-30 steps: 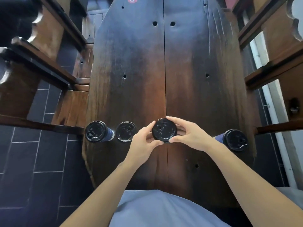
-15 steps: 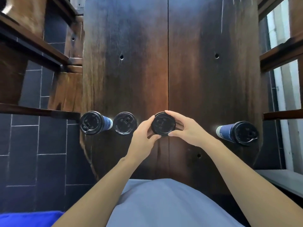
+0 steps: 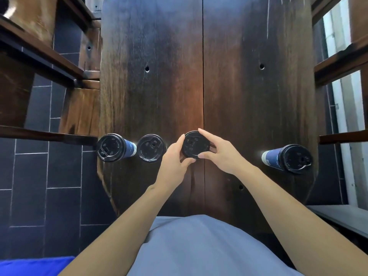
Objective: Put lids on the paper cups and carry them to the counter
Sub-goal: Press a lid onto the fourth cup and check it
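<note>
Gripping a black plastic lid (image 3: 194, 144) from both sides, a person stands at the near end of a long dark wooden table (image 3: 235, 86), seen from above by a head-worn camera. The left hand (image 3: 175, 158) pinches the lid's left and near rim between thumb and fingers; the right hand (image 3: 223, 154) spans its far and right rim, index finger over the top edge and thumb at the near edge. Both hands are closed on the lid, which sits over the table's centre seam; the cup beneath it is hidden by the lid and hands. Both forearms are bare and reach forward from a grey-blue garment (image 3: 199, 246) at the bottom of the frame.

Three more lidded cups stand in the same row. At the far left, at the table's edge, a blue paper cup (image 3: 111, 147) carries a black lid with raised lettering too small to read. Just right of it stands a second lidded cup (image 3: 152, 148), its embossed marks also illegible. Well to the right of the hands stands a third blue cup (image 3: 286, 158), near the table's right edge. No brand can be made out on any cup.

Wooden benches (image 3: 39, 56) flank the table over dark floor tiles (image 3: 29, 176).
</note>
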A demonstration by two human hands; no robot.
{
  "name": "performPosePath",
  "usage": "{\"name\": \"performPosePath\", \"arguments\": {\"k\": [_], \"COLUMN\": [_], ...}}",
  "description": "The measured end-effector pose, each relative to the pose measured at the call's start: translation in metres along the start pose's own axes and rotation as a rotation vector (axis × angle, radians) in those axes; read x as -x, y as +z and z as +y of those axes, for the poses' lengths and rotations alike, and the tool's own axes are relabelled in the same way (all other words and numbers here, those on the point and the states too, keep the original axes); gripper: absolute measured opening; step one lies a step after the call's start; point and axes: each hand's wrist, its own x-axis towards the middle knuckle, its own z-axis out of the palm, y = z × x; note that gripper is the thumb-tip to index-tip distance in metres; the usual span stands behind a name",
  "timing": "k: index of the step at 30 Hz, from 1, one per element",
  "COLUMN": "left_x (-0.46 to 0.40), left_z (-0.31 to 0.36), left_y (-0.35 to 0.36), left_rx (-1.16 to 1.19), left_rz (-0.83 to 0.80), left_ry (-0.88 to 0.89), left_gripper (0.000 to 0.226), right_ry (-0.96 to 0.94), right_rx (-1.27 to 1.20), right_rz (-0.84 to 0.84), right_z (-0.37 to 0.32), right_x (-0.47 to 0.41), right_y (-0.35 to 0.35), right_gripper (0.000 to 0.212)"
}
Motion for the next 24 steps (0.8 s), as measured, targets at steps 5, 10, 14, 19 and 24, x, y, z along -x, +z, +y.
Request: {"name": "performPosePath", "arguments": {"k": [5, 10, 14, 19, 24], "left_x": [-0.002, -0.003, 0.010, 0.046, 0.030], "left_z": [0.003, 0.003, 0.026, 0.073, 0.111], "left_y": [0.000, -0.007, -0.017, -0.012, 0.060], "left_rx": [-0.033, -0.021, -0.235, -0.310, -0.256], "left_rz": [-0.005, -0.059, -0.072, 0.130, -0.197], "left_ry": [-0.006, -0.019, -0.002, 0.418, 0.460], "left_gripper": [0.074, 0.082, 0.099, 0.068, 0.057], "right_ry": [0.003, 0.015, 0.030, -0.114, 0.068], "right_rx": [-0.015, -0.113, -0.130, 0.014, 0.402], "right_rz": [-0.009, -0.003, 0.087, 0.486, 0.662], "right_z": [0.001, 0.002, 0.006, 0.040, 0.094], "right_x": [0.002, 0.004, 0.024, 0.086, 0.121], "right_y": [-0.001, -0.001, -0.016, -0.067, -0.124], "right_gripper": [0.076, 0.083, 0.084, 0.047, 0.068]}}
